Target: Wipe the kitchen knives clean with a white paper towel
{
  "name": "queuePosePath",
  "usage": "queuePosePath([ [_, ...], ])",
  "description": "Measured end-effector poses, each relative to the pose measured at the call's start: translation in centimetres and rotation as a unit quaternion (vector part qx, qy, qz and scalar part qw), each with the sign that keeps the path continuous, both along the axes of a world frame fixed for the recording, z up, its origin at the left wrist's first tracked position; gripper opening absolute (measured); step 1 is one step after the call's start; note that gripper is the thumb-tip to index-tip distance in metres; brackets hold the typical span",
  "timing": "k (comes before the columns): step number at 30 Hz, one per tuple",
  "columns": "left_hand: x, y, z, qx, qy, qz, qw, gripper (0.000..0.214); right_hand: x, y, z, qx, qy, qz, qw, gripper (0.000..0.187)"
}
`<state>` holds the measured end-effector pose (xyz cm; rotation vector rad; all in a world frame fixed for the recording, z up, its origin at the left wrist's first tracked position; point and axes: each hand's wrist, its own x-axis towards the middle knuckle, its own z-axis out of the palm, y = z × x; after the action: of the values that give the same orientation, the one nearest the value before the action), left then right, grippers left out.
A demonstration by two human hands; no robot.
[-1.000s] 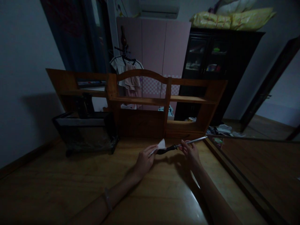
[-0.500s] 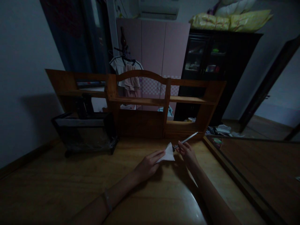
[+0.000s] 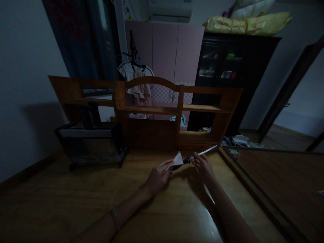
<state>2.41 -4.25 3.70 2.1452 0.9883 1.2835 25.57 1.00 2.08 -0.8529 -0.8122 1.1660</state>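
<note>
My left hand (image 3: 157, 179) is closed on a folded white tissue (image 3: 178, 159), which lies against the dark handle of a slim sword-like object (image 3: 208, 150). This object has a black grip with a small guard and a long, straight, pale blade pointing up to the right. Its exact kind is too dark to tell. My right hand (image 3: 204, 167) pinches the blade just beyond the guard. Both hands are above the wooden tabletop (image 3: 141, 216). The handle's end is partly hidden by the tissue and my left fingers.
A black-framed glass tank (image 3: 88, 145) stands at the left of the tabletop. Behind my hands runs a wooden shelf unit (image 3: 152, 109). A raised dark edge (image 3: 249, 185) borders the right side, with a brown surface (image 3: 283, 182) beyond it.
My left hand and the tissue have slid left along the handle, so more of the black grip and guard shows. The blade tip has shifted slightly right and down.
</note>
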Motion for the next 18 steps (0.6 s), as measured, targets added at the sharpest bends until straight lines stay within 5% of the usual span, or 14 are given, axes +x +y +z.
queuePosePath([
  [7, 0.7, 0.1, 0.5, -0.169, -0.167, -0.078, 0.968, 0.038, -3.1, -0.7, -0.4, -0.007, -0.023, 0.135, 0.991, 0.032],
  [13, 0.3, 0.4, 0.2, -0.323, -0.273, -0.179, 0.888, 0.062, -3.5, -0.9, -0.5, -0.013, -0.016, 0.106, 0.994, 0.033],
  [18, 0.3, 1.4, -0.9, -0.313, -0.248, -0.121, 0.909, 0.031, -3.6, -1.2, 0.1, 0.003, -0.036, 0.114, 0.993, 0.032],
])
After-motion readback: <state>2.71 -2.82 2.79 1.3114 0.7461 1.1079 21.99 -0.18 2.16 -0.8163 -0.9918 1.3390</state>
